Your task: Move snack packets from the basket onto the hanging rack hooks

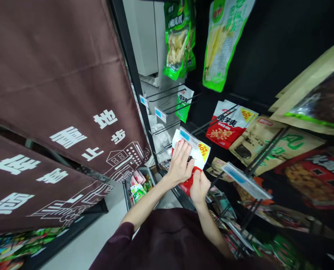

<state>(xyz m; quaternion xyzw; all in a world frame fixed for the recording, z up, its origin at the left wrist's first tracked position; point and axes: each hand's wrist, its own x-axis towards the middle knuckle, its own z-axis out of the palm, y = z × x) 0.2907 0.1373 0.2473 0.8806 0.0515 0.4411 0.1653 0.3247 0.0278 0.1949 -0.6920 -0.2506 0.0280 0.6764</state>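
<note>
A red and white snack bag with a yellow 60% mark is at the front end of a display hook, behind a price tag. My left hand lies over the upper left of the bag, its fingers on the white part and near the tag. My right hand is closed on the bag's lower right side. A similar red and white bag hangs further back on the rack. A small green and white bag hangs to the upper left.
Green snack bags hang above. Tan bags and hooks with price tags stick out on the right. A basket of packets stands on the floor. Brown curtains with white writing hang at left.
</note>
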